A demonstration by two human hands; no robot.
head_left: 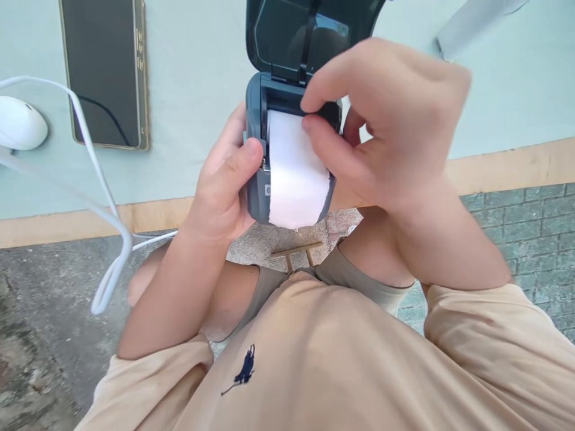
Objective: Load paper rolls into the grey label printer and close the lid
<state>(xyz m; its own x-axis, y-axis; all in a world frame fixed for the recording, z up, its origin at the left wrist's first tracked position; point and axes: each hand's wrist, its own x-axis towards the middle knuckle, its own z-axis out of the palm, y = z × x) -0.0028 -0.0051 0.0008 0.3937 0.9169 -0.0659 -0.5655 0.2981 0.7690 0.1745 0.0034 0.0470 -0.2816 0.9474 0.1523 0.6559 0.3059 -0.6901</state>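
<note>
A small dark portable receipt printer (254,197) is held up near the table's front edge, its lid (287,36) swung open away from me. White paper (299,173) hangs out of its compartment over the front, with a ragged end. My left hand (229,179) grips the printer's left side, thumb on the edge by the hinge of the paper slot. My right hand (395,114) is over the right side; its thumb and forefinger are bent close together at the paper's upper right corner. Whether they pinch the paper is hard to see.
On the pale table (193,78) a smartphone (105,72) in a clear case lies at the left, beside a white computer mouse (22,123). A white cable (85,126) loops over the table edge. A white object (471,27) lies at the back right.
</note>
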